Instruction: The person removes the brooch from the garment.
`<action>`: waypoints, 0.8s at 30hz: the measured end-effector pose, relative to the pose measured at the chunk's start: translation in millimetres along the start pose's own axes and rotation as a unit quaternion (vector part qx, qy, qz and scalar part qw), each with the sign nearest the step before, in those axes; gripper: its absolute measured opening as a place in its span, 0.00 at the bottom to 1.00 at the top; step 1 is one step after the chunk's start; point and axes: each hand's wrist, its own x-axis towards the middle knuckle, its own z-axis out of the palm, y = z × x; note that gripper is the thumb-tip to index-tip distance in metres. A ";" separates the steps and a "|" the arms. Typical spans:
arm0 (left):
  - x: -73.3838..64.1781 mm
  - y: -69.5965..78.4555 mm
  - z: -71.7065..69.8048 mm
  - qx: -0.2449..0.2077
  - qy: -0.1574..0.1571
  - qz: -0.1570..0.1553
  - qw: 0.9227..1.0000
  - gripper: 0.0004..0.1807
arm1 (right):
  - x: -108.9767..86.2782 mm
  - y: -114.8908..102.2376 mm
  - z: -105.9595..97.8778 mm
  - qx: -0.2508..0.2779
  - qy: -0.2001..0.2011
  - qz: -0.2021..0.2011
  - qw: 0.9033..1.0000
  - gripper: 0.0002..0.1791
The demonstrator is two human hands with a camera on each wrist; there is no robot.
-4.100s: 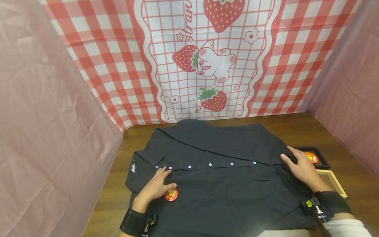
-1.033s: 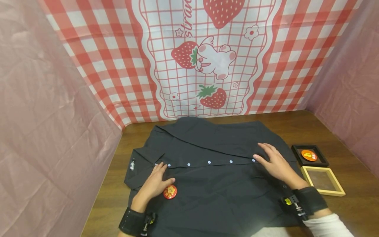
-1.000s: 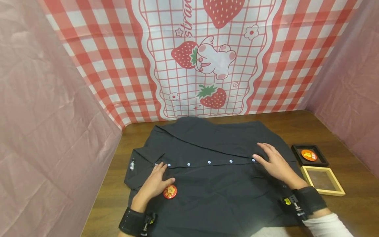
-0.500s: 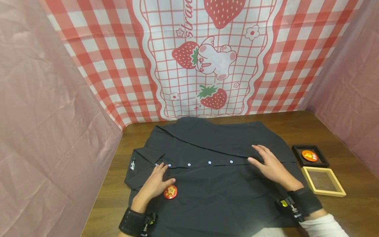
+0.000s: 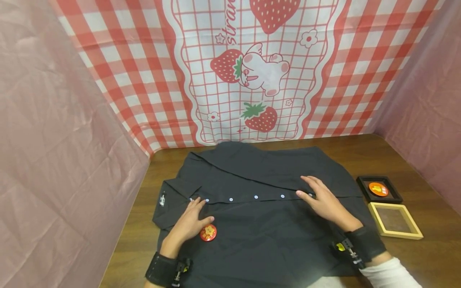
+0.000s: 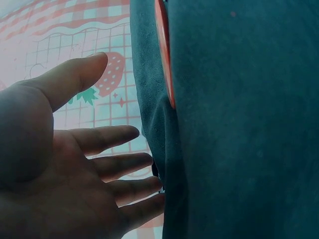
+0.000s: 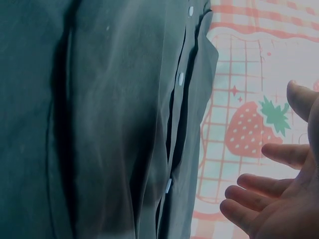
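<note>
A dark button-up shirt (image 5: 266,240) lies spread on the wooden table, its collar to the left and a row of pale buttons across the middle. My left hand (image 5: 188,224) has its fingers extended, fingertips at the shirt near the collar-end buttons. Just beside that thumb, a round red badge (image 5: 208,233) with a yellow star sits on the shirt front. My right hand (image 5: 325,205) is spread over the shirt's right part, close to the last button. In the right wrist view its fingers (image 7: 284,154) are parted with nothing between them; the left fingers (image 6: 112,139) also hold nothing.
At the right of the table lies a black frame (image 5: 363,192) with an orange badge (image 5: 378,189) in it. A pale yellow frame (image 5: 414,220) is in front of it. A strawberry-patterned cloth (image 5: 223,108) hangs behind; pink curtains (image 5: 72,160) stand on both sides.
My right hand has left the shirt's right edge and moved left over the button row, leaving both frames in full sight. The left hand and red badge have stayed in place.
</note>
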 end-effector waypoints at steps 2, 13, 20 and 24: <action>-0.3 -0.2 0.4 0.000 0.001 0.001 1.000 0.37 | 0.9 -0.8 1.7 0.001 0.001 -0.002 1.000 0.35; -0.4 0.4 -0.6 0.000 0.004 0.005 1.000 0.35 | 4.9 -9.1 10.2 0.012 -0.001 -0.009 1.000 0.36; -0.9 0.9 -0.7 0.000 0.003 0.003 1.000 0.35 | 6.5 -15.6 17.7 0.023 -0.006 -0.019 1.000 0.35; -1.6 0.6 0.1 -0.002 0.003 0.001 1.000 0.35 | 7.7 -20.4 21.6 0.029 -0.006 -0.024 0.999 0.35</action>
